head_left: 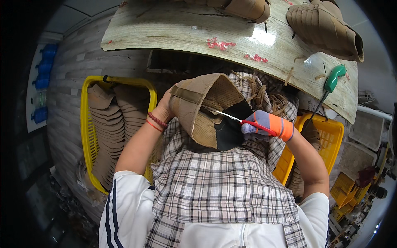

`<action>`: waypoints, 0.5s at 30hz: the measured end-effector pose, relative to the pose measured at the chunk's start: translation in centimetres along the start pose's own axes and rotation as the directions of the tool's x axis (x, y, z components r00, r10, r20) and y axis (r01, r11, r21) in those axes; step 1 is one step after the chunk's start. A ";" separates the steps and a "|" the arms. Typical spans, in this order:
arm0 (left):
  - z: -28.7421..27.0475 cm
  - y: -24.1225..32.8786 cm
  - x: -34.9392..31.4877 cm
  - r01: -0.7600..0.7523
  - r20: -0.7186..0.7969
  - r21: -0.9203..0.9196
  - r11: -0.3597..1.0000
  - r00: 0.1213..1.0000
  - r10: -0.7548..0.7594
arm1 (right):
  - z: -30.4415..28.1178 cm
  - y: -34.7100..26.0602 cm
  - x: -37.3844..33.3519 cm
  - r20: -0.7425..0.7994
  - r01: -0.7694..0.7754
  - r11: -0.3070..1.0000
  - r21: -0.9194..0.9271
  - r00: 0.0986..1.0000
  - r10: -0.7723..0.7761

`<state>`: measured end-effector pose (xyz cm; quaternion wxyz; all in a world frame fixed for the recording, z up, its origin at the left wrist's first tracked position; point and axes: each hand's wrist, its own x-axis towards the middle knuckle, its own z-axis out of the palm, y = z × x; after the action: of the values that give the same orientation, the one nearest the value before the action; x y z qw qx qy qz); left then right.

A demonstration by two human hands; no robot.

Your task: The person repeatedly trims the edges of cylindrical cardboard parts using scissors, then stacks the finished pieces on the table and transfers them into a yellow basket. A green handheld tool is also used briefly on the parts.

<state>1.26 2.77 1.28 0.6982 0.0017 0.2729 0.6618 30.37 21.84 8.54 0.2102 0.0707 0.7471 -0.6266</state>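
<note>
A brown piece of stitched material, which looks like a shoe upper (186,101), is held above my lap. Its opening faces me, showing a tan textured inside and a black lining (231,130). My left hand (164,103) grips its left side near a sewn-on strip, the fingers mostly hidden behind it. In an orange and grey glove, my right hand (264,126) is closed around red-handled scissors (229,116). The scissor blades reach into the upper's opening, their tips against the tan inside. Loose brown strips (258,93) lie on the plaid apron (215,182) just beyond.
A yellow basket (85,124) at left holds stacked brown uppers; another yellow basket (331,142) stands at right. Ahead is a pale wood-patterned table (173,31) with nested uppers (324,31), scraps and a green-handled tool (334,78) on a dark cord. Blue bottles (41,82) line the far left.
</note>
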 end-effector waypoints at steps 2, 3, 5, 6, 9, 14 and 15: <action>0.6 -0.3 -0.1 -0.051 -0.121 0.180 0.982 0.990 0.074 | 0.0 0.9 -1.0 -0.024 -0.098 0.983 -0.153 0.995 0.095; 1.0 -0.4 -0.1 -0.065 -0.175 0.270 0.961 0.978 0.115 | 0.1 1.4 -1.0 -0.073 0.318 0.940 -0.120 0.942 -0.328; 0.1 0.0 -0.1 -0.045 -0.041 0.148 0.988 0.998 0.052 | -0.2 1.2 -1.2 0.050 0.129 0.988 0.080 0.990 -0.134; 0.0 0.1 -0.2 -0.025 0.025 0.087 0.996 0.999 0.022 | -0.3 0.6 -1.2 0.125 0.023 0.985 0.173 0.991 -0.045; 1.1 -0.1 -0.5 -0.026 -0.164 0.202 0.979 0.985 0.060 | -0.8 -2.8 0.3 0.188 -0.267 0.935 0.234 0.956 0.226; 0.2 0.0 -0.3 -0.034 -0.096 0.187 0.982 0.994 0.053 | -1.0 -2.3 2.3 0.180 -0.326 0.939 0.111 0.936 0.304; -0.1 0.1 -0.3 -0.023 -0.059 0.104 0.994 0.998 0.030 | -0.1 -1.2 2.2 0.034 -0.088 0.979 0.184 0.996 0.083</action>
<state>1.16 2.46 1.29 0.6798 0.0214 0.3275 0.6559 27.90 21.32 8.79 0.2392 0.1138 0.6788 -0.6849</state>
